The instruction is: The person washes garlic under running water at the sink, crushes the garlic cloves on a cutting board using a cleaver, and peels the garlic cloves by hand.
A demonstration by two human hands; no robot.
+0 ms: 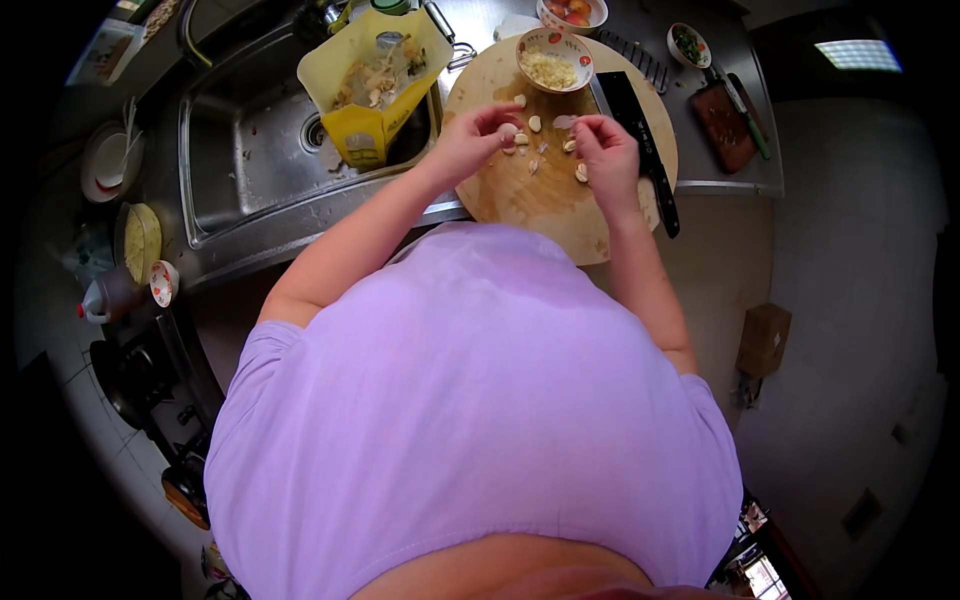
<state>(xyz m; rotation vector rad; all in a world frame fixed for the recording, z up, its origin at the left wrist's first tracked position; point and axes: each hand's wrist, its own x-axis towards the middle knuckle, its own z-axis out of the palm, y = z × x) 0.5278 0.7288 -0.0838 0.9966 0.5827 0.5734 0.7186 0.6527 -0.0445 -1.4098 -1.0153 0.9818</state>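
Note:
Above the round wooden cutting board (490, 195), my left hand (468, 142) curls its fingers round a pale garlic clove (508, 131). My right hand (610, 158) is closed in a pinch, with a thin piece of garlic skin (565, 122) at its fingertips. Several loose garlic cloves (534, 124) lie on the board between and below the hands, with bits of skin among them. A patterned bowl (588, 68) of chopped garlic (548, 70) stands at the board's far side. Right of my right hand lies a cleaver (640, 125) with a black handle.
Left of the board, a yellow bag (365, 140) with scraps stands over the sink (215, 190). Behind are a bowl of reddish fruit (574, 12) and a dark rack (635, 60). To the right are a bowl of chopped greens (689, 45) and a small brown board (722, 130) with a knife.

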